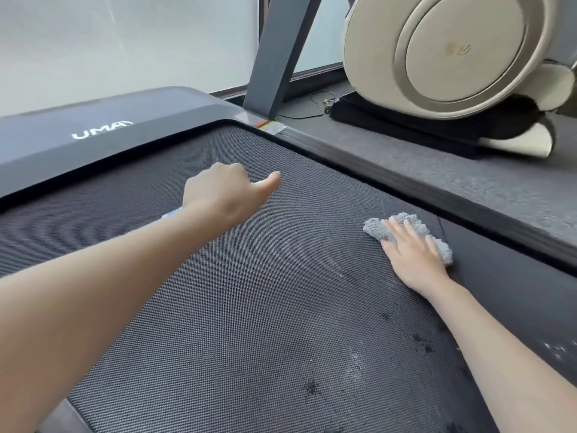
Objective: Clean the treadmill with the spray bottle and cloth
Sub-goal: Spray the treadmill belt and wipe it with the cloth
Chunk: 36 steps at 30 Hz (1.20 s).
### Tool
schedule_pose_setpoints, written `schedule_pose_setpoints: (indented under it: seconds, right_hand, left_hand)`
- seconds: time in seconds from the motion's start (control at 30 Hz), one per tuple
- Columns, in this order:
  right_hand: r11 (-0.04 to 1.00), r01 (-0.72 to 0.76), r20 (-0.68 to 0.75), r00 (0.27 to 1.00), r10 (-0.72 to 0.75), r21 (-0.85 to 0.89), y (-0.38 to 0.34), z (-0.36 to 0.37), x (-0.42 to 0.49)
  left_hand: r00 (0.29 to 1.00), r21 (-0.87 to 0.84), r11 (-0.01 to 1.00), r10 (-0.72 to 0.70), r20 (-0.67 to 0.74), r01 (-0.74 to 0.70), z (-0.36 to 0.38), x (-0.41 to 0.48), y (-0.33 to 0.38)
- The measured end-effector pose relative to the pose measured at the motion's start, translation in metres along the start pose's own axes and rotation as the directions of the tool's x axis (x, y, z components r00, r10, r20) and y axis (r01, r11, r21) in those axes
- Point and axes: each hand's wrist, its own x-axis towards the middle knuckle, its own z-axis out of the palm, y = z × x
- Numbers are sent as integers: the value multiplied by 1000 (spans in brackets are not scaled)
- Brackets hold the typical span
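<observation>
**A:** Where is our right hand (412, 251)?

**B:** It lies flat with the fingers straight. It presses down on the fuzzy gray cloth (374, 228).

**A:** And where is the cloth?

**B:** It is on the treadmill belt (249, 307), close to the belt's right edge. The dark side rail (390, 179) is just beside it.

**A:** What about our left hand (218, 195)?

**B:** We hold it out over the middle of the belt. The fingers are curled under and the thumb (268, 181) pokes out to the right. A small blue bit (172, 212) peeks out under the wrist.

**A:** Is that the spray bottle?

**B:** We cannot tell. The hand hides most of it, so we cannot tell if the hand holds anything.

**A:** What do we see on the belt?

**B:** We see some dark spots (312, 387) near our right arm.

**A:** What else is around us?

**B:** At the far end of the belt is the dark front cover (103, 129) with white letters on it. A big round cream machine (452, 48) stands on the floor to the right, well apart from our hands.
</observation>
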Motion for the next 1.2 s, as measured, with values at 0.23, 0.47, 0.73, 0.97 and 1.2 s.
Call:
schedule_pose_setpoints:
  seconds: [0.23,0.47,0.73,0.97,1.2]
  right_hand:
    - [993,112,44,993,-114,30,-71,3,15]
    - [598,799,30,597,-801,61,-242,42,-97]
    - [971,240,79,968,-239,4,-115,-3,18]
    - [820,570,54,818,-572,59,-147,18,-65]
    - [812,582,38,811,-583,36,-151,18,-46]
  left_hand:
    - [998,-36,999,30,63,-28,-25,-3,-28]
    - [999,-55,998,45,16,-44,-25,-19,-45]
    - [998,-64,996,68,-10,-69,-37,-28,-53]
    - [996,-75,993,85,-25,-86,-44,-31,-45]
    - [994,-49,993,107,-18,-107,-44,-36,-42]
